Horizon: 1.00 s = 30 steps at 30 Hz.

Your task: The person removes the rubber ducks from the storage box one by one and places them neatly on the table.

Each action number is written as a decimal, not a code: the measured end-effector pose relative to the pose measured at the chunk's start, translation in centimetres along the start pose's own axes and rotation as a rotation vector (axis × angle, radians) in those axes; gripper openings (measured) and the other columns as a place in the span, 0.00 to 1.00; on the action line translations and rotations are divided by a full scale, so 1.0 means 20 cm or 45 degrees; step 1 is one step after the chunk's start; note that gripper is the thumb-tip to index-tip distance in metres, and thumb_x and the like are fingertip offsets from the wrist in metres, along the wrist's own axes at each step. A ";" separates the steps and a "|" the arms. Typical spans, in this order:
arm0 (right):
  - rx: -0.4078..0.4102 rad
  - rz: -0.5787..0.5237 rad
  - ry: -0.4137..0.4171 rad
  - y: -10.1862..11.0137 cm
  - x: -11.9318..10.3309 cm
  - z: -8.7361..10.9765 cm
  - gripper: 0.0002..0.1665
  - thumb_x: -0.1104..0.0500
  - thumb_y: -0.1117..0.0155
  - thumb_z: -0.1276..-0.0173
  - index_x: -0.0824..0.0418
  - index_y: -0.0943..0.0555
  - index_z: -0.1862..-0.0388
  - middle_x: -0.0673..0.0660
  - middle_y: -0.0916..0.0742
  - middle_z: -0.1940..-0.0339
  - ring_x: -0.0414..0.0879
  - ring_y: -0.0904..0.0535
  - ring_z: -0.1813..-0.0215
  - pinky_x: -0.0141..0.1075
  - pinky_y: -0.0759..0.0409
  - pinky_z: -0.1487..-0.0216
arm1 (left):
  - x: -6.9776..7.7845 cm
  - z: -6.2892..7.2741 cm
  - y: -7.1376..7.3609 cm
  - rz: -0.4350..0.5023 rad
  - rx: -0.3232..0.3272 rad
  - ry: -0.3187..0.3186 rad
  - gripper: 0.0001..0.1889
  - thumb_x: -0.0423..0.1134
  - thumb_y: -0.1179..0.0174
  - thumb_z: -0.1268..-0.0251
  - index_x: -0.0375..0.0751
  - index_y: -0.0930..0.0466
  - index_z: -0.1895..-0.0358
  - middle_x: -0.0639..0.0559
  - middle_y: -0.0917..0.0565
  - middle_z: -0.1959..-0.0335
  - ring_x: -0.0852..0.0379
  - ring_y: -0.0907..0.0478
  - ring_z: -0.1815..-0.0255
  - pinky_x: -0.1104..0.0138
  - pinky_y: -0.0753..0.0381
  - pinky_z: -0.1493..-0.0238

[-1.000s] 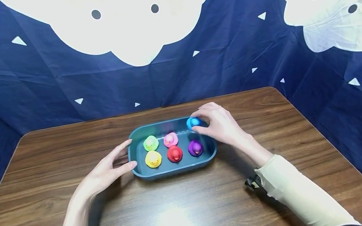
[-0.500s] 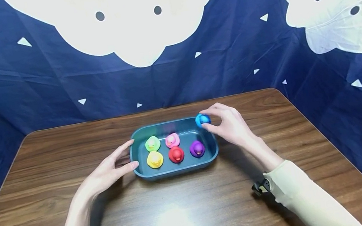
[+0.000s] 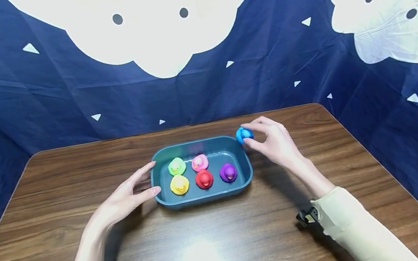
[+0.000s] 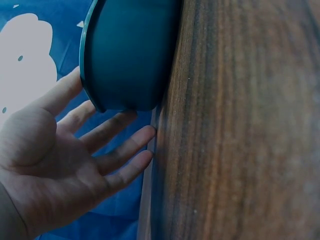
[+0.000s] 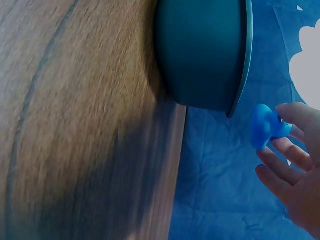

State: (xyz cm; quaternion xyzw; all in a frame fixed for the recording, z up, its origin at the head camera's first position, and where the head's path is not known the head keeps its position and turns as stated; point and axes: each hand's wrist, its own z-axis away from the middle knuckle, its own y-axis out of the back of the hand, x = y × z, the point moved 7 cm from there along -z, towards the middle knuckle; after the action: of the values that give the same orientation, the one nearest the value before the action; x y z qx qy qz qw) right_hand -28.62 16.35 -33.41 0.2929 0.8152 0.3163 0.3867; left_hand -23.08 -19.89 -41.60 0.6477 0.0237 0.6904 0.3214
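Note:
Between thumb and fingers my right hand [image 3: 274, 140] pinches a blue rubber duck [image 3: 244, 134], held just past the back right corner of a dark teal tray [image 3: 207, 198]. In the right wrist view the duck [image 5: 267, 126] is up in the air, apart from the tray wall [image 5: 205, 55]. At the tray's left end, my left hand [image 3: 121, 199] touches the rim with thumb and fingertips, its fingers spread and fairly straight. Inside the tray sit a green duck [image 3: 177, 166], a pink duck [image 3: 199, 162], a yellow duck [image 3: 179, 184], a red duck [image 3: 204, 179] and a purple duck [image 3: 228, 172].
The tray stands on a brown wood-grain table [image 3: 150, 254] with rounded back corners. A dark blue cloth [image 3: 126, 98] with white cloud shapes hangs behind and beside the table.
My right hand has carried the blue duck rightward, from over the tray's back right part to outside its rim. The left hand stays at the left end; the other ducks keep their places.

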 end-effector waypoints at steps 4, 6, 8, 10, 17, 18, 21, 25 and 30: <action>0.020 0.006 -0.014 0.02 0.04 0.02 0.23 0.60 0.22 0.38 0.58 0.12 0.43 0.56 0.11 0.54 0.53 0.13 0.48 0.49 0.18 0.44 | 0.00 0.00 0.00 0.011 -0.005 0.004 0.42 0.49 0.39 0.25 0.48 0.51 0.16 0.35 0.36 0.21 0.34 0.33 0.23 0.41 0.30 0.27; 0.020 0.010 -0.028 0.02 0.06 0.02 0.23 0.60 0.22 0.38 0.58 0.12 0.43 0.56 0.11 0.54 0.53 0.13 0.48 0.49 0.18 0.43 | 0.00 0.00 -0.01 0.016 -0.008 0.004 0.42 0.50 0.39 0.25 0.48 0.51 0.16 0.35 0.36 0.20 0.34 0.33 0.23 0.41 0.30 0.27; 0.010 0.012 -0.047 0.02 0.08 0.03 0.23 0.61 0.22 0.38 0.58 0.12 0.42 0.56 0.11 0.53 0.53 0.14 0.47 0.49 0.18 0.43 | 0.00 0.00 -0.01 0.014 -0.007 0.003 0.42 0.50 0.39 0.25 0.48 0.51 0.16 0.35 0.36 0.20 0.34 0.33 0.23 0.42 0.30 0.27; -0.007 0.013 -0.070 0.02 0.10 0.04 0.23 0.61 0.23 0.37 0.58 0.13 0.42 0.57 0.11 0.52 0.54 0.14 0.46 0.50 0.18 0.43 | 0.00 0.00 -0.01 0.013 -0.003 -0.001 0.42 0.50 0.39 0.25 0.48 0.51 0.16 0.35 0.36 0.20 0.34 0.33 0.23 0.42 0.30 0.27; -0.065 0.023 -0.148 0.01 0.17 0.06 0.23 0.61 0.24 0.35 0.59 0.13 0.41 0.58 0.11 0.51 0.56 0.14 0.46 0.50 0.18 0.46 | 0.00 0.00 0.00 0.021 -0.003 -0.011 0.41 0.50 0.39 0.24 0.48 0.51 0.16 0.36 0.36 0.20 0.34 0.33 0.23 0.42 0.30 0.27; -0.073 0.026 -0.152 0.01 0.18 0.07 0.23 0.61 0.25 0.35 0.59 0.13 0.41 0.58 0.11 0.51 0.56 0.14 0.46 0.51 0.17 0.46 | 0.00 0.00 0.00 0.022 -0.004 -0.013 0.41 0.49 0.39 0.24 0.48 0.51 0.16 0.36 0.36 0.20 0.34 0.32 0.23 0.43 0.30 0.27; -0.089 0.029 -0.170 0.00 0.22 0.07 0.23 0.61 0.25 0.35 0.59 0.13 0.41 0.58 0.11 0.51 0.58 0.14 0.46 0.52 0.16 0.46 | 0.00 0.00 0.00 0.028 -0.006 -0.014 0.41 0.48 0.40 0.24 0.48 0.51 0.16 0.36 0.37 0.20 0.34 0.33 0.23 0.43 0.30 0.27; -0.111 0.011 -0.196 -0.01 0.26 0.08 0.23 0.62 0.26 0.34 0.60 0.14 0.40 0.59 0.11 0.50 0.58 0.13 0.46 0.53 0.14 0.45 | 0.01 0.00 0.00 0.032 -0.007 -0.006 0.41 0.48 0.40 0.24 0.48 0.52 0.16 0.36 0.37 0.20 0.34 0.33 0.23 0.42 0.30 0.26; -0.162 0.010 -0.227 -0.04 0.29 0.09 0.22 0.61 0.28 0.33 0.60 0.14 0.40 0.59 0.11 0.49 0.57 0.14 0.44 0.53 0.15 0.43 | 0.01 0.00 0.00 0.038 -0.009 0.007 0.41 0.48 0.40 0.24 0.47 0.52 0.16 0.35 0.37 0.20 0.34 0.33 0.22 0.42 0.31 0.26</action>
State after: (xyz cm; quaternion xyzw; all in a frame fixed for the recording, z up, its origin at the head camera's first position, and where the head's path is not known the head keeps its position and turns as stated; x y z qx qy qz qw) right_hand -30.46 20.66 -37.45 0.2979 0.7546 0.3416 0.4745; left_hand -23.01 -19.77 -41.52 0.6450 0.0124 0.6970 0.3132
